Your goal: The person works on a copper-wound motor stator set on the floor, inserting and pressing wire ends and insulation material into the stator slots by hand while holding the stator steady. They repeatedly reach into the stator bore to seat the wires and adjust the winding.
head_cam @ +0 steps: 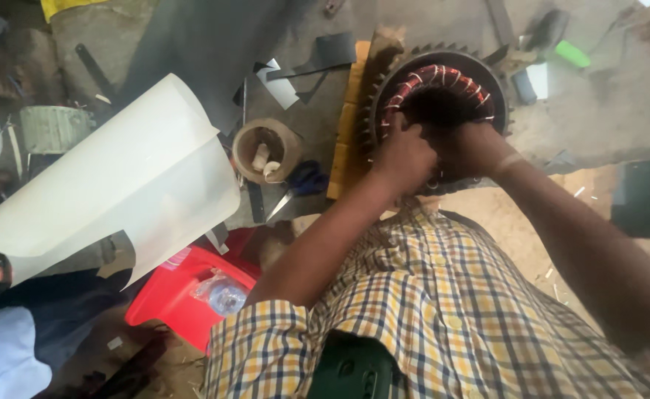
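A round motor stator (437, 81) with a toothed dark rim and reddish copper windings stands on the floor in front of me. My left hand (402, 157) is curled against its near rim, the fingers pressed into the windings. My right hand (469, 148) reaches into the bore beside it, with its fingers hidden inside. What the fingers grip cannot be made out. My checked shirt fills the lower middle of the view.
A large curled white sheet (118, 177) lies at the left. A roll of tape (267, 150) and blue-handled scissors (304, 181) lie beside a yellow wooden block (343, 140). A red plastic tray (185, 292) holds a clear bag. Dark paper scraps (317, 59) lie beyond.
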`<move>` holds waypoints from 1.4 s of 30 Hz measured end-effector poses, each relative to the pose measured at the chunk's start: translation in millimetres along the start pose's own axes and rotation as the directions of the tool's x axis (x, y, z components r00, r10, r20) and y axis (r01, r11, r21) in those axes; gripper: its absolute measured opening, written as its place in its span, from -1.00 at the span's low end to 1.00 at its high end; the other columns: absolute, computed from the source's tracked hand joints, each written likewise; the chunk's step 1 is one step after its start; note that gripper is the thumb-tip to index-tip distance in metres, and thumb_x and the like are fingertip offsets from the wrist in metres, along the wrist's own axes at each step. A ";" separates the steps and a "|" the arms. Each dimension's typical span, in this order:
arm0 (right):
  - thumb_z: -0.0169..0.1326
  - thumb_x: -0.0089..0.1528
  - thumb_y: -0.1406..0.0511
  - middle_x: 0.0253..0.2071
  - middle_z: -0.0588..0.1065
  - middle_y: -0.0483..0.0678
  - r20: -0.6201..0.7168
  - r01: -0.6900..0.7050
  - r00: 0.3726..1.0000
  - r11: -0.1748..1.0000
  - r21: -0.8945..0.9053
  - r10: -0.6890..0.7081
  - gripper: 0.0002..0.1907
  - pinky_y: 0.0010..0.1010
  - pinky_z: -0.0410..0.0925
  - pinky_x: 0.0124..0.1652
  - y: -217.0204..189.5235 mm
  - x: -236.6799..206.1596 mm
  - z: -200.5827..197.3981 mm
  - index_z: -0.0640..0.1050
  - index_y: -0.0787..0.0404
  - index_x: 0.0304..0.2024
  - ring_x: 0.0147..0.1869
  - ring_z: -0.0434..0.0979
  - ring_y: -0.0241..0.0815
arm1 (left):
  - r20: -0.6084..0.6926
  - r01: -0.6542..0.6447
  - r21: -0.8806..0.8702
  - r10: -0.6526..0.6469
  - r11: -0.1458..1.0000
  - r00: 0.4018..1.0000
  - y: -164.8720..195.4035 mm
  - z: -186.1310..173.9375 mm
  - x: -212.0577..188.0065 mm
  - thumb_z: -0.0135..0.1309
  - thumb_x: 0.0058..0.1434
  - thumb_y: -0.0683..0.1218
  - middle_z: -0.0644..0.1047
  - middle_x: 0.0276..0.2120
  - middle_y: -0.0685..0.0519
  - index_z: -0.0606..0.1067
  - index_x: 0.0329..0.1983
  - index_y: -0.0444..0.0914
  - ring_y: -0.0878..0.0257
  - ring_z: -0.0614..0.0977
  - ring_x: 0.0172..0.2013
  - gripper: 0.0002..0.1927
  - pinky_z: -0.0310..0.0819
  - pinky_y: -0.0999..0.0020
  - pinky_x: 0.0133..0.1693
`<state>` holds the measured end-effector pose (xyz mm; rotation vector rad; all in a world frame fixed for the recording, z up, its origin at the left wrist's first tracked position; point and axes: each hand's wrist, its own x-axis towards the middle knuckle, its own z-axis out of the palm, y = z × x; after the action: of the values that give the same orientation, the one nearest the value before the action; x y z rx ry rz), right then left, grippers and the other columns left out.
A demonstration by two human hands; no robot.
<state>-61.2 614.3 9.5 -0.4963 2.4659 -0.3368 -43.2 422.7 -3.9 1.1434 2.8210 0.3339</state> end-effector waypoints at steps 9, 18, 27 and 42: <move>0.14 0.22 0.08 -0.15 0.69 0.08 0.559 0.124 0.827 0.948 -0.294 0.065 -0.65 -0.19 0.48 -0.01 -11.5 52.1 -1.9 0.69 0.14 -0.12 -0.08 0.70 0.02 | -0.117 0.069 -0.020 -0.071 0.997 0.991 8.3 14.2 -16.6 0.08 0.09 0.01 0.63 -0.45 0.14 0.68 -0.55 -0.04 0.08 0.52 -0.03 -0.80 0.09 -0.22 0.17; 0.19 0.12 0.07 -0.04 0.55 0.07 -0.232 0.346 0.908 0.937 -0.051 -0.348 -0.63 -0.14 0.44 0.05 -4.6 -29.1 3.6 0.64 0.10 -0.11 0.08 0.58 0.17 | -0.256 0.066 -0.157 -0.105 0.985 0.961 4.6 14.8 -17.8 0.13 0.09 0.11 0.63 -0.46 0.08 0.67 -0.55 -0.11 0.04 0.55 -0.08 -0.73 0.12 -0.25 0.18; 0.30 0.03 -0.04 -0.20 0.63 0.08 0.069 -0.149 0.981 0.931 -0.334 0.182 -0.53 -0.09 0.51 -0.11 -31.5 17.3 -0.8 0.65 0.01 -0.10 -0.13 0.66 0.11 | 0.001 0.066 -0.043 -0.066 0.997 0.998 7.5 7.2 -7.0 0.13 0.13 -0.02 0.66 -0.34 0.08 0.69 -0.44 -0.08 0.09 0.52 0.06 -0.85 0.14 -0.24 0.19; 0.35 0.03 0.07 -0.23 0.65 -0.03 0.022 -0.019 0.999 0.969 -0.248 0.026 -0.70 -0.15 0.50 -0.17 8.0 30.7 20.7 0.69 -0.03 -0.21 -0.15 0.67 0.01 | 0.074 0.218 -0.070 -0.213 0.973 0.974 22.3 -7.5 -2.4 0.19 0.01 0.03 0.64 -0.29 0.06 0.68 -0.42 -0.11 0.02 0.51 0.07 -0.83 0.08 -0.35 0.24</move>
<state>-74.1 606.0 -25.1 -0.5708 2.5000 -0.0119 -27.5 435.2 8.5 0.8077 2.8111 0.3770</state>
